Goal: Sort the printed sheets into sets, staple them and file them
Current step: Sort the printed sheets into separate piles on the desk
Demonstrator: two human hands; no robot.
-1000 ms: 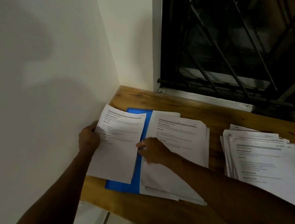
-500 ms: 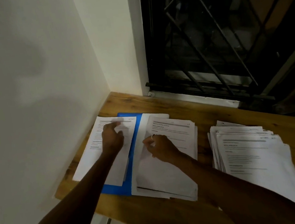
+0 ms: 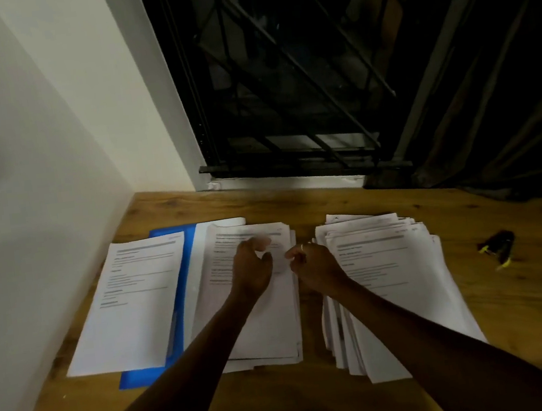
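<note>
Two curled grips, left hand (image 3: 253, 269), right hand (image 3: 314, 265), above middle stack (image 3: 272, 324), hold unclear, blurred.

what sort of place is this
Likely a home work corner: a wooden desk set against plain walls, a barred window behind it, and stacks of printed sheets with a blue folder.

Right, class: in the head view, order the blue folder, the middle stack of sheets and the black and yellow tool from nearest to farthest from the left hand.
1. The middle stack, directly beneath the left hand.
2. The blue folder, just to its left.
3. The black and yellow tool, far right.
</note>
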